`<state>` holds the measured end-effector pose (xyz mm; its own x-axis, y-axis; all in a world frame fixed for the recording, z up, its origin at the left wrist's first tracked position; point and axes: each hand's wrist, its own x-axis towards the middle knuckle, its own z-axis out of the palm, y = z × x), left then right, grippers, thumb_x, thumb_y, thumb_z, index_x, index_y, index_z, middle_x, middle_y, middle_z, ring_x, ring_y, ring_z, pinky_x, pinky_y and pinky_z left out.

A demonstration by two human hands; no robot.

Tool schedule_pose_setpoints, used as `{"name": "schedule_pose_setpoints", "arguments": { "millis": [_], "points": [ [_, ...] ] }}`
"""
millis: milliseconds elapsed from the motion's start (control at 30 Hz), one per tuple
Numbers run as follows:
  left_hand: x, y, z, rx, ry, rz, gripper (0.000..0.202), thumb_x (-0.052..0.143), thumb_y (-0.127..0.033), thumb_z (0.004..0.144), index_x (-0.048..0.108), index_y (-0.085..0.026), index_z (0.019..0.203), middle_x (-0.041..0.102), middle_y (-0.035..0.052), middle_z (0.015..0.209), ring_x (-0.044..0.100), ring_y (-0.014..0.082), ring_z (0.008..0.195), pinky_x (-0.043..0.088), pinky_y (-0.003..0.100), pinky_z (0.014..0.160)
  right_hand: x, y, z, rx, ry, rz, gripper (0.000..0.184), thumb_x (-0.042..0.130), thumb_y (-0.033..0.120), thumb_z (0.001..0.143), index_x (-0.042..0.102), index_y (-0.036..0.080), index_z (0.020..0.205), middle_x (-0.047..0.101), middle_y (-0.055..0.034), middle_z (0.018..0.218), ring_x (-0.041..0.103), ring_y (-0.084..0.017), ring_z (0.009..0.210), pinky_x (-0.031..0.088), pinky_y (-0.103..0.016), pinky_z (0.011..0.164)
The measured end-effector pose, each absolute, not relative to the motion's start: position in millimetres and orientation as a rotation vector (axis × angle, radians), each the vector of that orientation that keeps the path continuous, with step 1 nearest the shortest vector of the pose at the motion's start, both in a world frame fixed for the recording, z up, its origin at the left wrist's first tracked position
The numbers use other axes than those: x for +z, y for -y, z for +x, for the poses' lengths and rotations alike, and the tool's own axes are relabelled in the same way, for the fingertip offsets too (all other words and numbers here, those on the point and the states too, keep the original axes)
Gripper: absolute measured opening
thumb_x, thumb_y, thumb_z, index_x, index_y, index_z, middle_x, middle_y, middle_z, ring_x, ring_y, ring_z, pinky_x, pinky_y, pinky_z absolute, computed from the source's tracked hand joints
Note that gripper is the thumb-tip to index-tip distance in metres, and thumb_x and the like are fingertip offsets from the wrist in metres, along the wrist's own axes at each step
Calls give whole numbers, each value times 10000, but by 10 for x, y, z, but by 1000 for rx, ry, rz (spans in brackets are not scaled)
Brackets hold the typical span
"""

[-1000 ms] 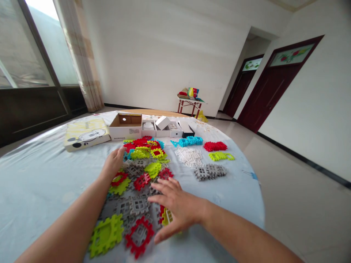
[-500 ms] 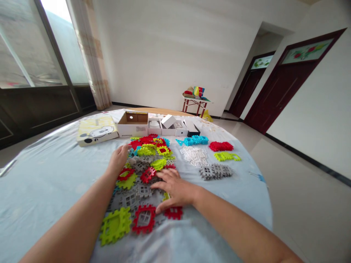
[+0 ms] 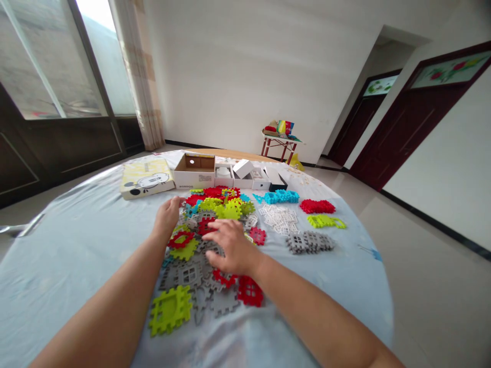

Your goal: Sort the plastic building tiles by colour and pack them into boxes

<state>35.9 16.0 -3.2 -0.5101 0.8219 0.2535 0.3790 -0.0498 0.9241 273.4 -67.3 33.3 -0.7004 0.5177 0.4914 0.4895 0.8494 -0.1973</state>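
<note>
A mixed pile of plastic interlocking building tiles lies before me, in red, green, grey, white and blue. My right hand (image 3: 232, 248) is over its middle, fingers apart, above grey and red tiles; its palm hides some pieces. Along the pile's left edge rests my left hand (image 3: 168, 217), fingers stretched towards the tiles, with nothing visible in it. A green tile (image 3: 171, 309) lies at the front left. Nearer my right wrist sit a red window tile (image 3: 250, 291) and a grey tile (image 3: 224, 301). A red frame tile (image 3: 181, 239) overlaps a green one beside my left hand.
Right of the pile are sorted groups: blue tiles (image 3: 282, 197), white window pieces (image 3: 280, 219), red tiles (image 3: 317, 206), green tiles (image 3: 326, 221) and grey tiles (image 3: 310, 242). Behind stand a yellow box (image 3: 148, 179), an open carton (image 3: 195, 179) and small white boxes (image 3: 223, 180).
My right hand has moved farther forward over the pile. The red frame tile at the front has shifted back under it, and green and red pieces have been stirred about. My left hand stays at the edge.
</note>
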Motion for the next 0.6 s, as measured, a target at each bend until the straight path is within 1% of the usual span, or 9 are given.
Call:
{"name": "schedule_pose_setpoints", "arguments": {
  "millis": [100, 200, 300, 433, 600],
  "points": [
    [4, -129, 323, 1626, -1803, 1207, 477, 359, -461, 761, 653, -115, 911, 680, 110, 930, 608, 233, 892, 469, 327, 744, 417, 1039, 2525, 71, 2664, -434, 443, 482, 527, 814, 548, 231, 1137, 485, -57, 1282, 361, -196, 1209, 231, -402, 1027],
    [27, -85, 284, 1657, -1775, 1163, 503, 348, -453, 784, 641, -76, 945, 669, 142, 961, 613, 229, 874, 467, 323, 724, 378, 1203, 2409, 39, 2815, -309, 494, 435, 585, 815, 535, 244, 1158, 474, -69, 1301, 347, -220, 1228, 245, -427, 1018],
    [20, -41, 254, 1688, -1785, 1161, 518, 327, -444, 806, 630, -55, 964, 662, 159, 968, 615, 223, 860, 469, 322, 720, 267, 1103, 2450, 39, 2833, -378, 493, 421, 574, 829, 507, 259, 1199, 489, -72, 1286, 353, -225, 1224, 242, -454, 1016],
    [-20, 11, 244, 1739, -1813, 1183, 514, 313, -447, 821, 635, -67, 948, 662, 145, 944, 613, 218, 844, 471, 328, 740, 165, 765, 2651, -1, 2668, -666, 419, 437, 479, 863, 518, 231, 1192, 485, -94, 1287, 350, -236, 1227, 208, -490, 1026],
    [-67, 107, 246, 1733, -1880, 1276, 490, 320, -461, 832, 654, -113, 918, 663, 109, 908, 598, 221, 877, 462, 324, 781, 209, 619, 2908, 47, 2385, -760, 439, 457, 450, 861, 496, 197, 1218, 502, -104, 1254, 397, -221, 1185, 267, -429, 1019]
  ]
}}
